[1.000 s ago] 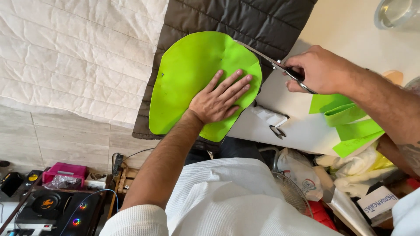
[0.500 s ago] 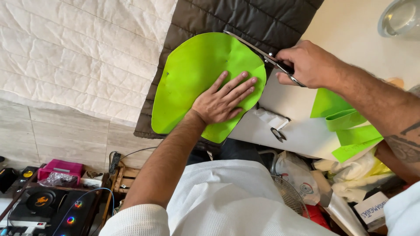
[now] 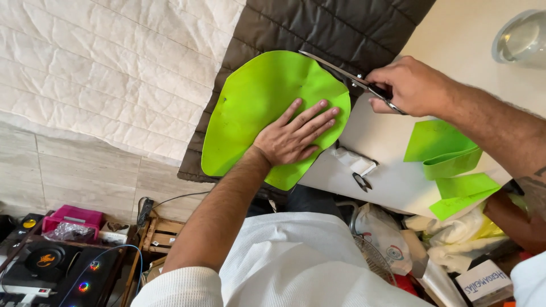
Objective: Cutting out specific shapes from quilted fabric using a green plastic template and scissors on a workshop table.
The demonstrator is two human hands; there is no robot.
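A rounded bright green sheet (image 3: 256, 102) lies over dark brown quilted fabric (image 3: 341, 28). My left hand (image 3: 296, 133) presses flat on the sheet's lower right part, fingers spread. My right hand (image 3: 406, 85) grips the handles of long scissors (image 3: 341, 71), whose blades lie along the sheet's upper right edge. Whether the blades are biting into the green sheet I cannot tell.
Green offcuts (image 3: 449, 165) lie on a white board (image 3: 387, 170), with small snips (image 3: 361, 182) near its edge. White quilted fabric (image 3: 102, 62) lies at left. A glass bowl (image 3: 520, 37) sits top right. Below are cluttered bags (image 3: 455, 244), a pink box (image 3: 71, 216) and a black speaker (image 3: 45, 261).
The scissors and my right hand have moved along the sheet's upper edge, toward its top. My left hand has stayed pressed on the sheet.
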